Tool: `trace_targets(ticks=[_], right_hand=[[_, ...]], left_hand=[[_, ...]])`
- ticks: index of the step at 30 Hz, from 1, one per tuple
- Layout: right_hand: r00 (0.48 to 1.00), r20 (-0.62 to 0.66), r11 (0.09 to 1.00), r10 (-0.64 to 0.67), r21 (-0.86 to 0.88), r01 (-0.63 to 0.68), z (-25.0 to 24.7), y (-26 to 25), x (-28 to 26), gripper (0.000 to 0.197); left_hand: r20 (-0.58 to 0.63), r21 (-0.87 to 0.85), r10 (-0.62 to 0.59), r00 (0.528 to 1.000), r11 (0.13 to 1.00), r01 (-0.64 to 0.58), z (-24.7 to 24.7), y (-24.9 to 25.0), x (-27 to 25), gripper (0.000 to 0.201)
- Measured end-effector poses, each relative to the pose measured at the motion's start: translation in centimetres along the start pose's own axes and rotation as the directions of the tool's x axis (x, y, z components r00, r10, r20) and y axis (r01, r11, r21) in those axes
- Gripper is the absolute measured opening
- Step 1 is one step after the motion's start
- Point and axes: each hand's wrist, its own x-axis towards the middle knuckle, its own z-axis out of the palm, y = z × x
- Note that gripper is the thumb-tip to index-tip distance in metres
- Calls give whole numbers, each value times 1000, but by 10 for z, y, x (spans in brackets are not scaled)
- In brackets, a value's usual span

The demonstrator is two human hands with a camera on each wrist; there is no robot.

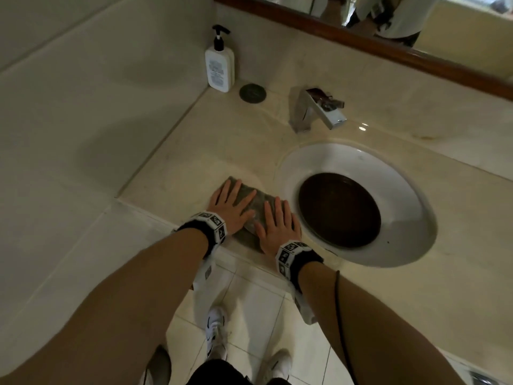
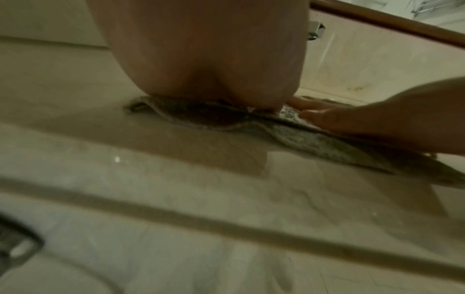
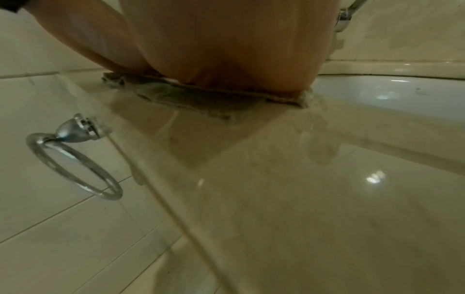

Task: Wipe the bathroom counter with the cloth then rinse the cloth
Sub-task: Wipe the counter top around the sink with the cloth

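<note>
Beside the sink [image 1: 358, 162], both hands, left [image 1: 229, 208] and right [image 1: 277, 227], press flat, fingers straight, on the cloth [image 1: 256, 207]: soft, limp, probably damp; gather it by an edge off the worktop [image 1: 222, 140].

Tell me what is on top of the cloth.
Both hands lie flat on the cloth: left hand and right hand, fingers straight. The cloth's middle and the counter beneath are covered.

cloth [image 1: 256, 209] on counter [image 1: 211, 140], left of sink [image 1: 402, 190] | both hands on cloth | faucet [image 1: 319, 109] behind sink
</note>
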Motion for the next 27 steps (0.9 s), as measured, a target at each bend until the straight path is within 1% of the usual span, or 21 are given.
trace_targets(ticks=[3, 9, 14, 20, 25, 27], right_hand=[[999, 22, 999, 27, 41, -28, -10, -4, 18, 65], [989, 70, 977, 127, 160, -137, -30, -11, 57, 66], [978, 84, 948, 191, 244, -206, -34, -13, 68, 66], [974, 128, 931, 188, 292, -218, -40, -9, 57, 70], [969, 135, 919, 206, 314, -239, -29, 5, 31, 75], [970, 136, 928, 202, 291, -234, -23, 15, 16, 76]], left_hand=[[-15, -8, 30, 999, 1000, -31, -11, -9, 22, 60], [-51, 11, 116, 992, 993, -115, -35, -21, 71, 58], [-74, 66, 188, 979, 981, -184, -45, -20, 92, 58], [-84, 111, 217, 973, 972, -207, -43, -16, 92, 59], [-76, 145, 248, 966, 961, -235, -30, 0, 68, 63], [-67, 139, 240, 968, 963, -230, -23, 10, 54, 65]])
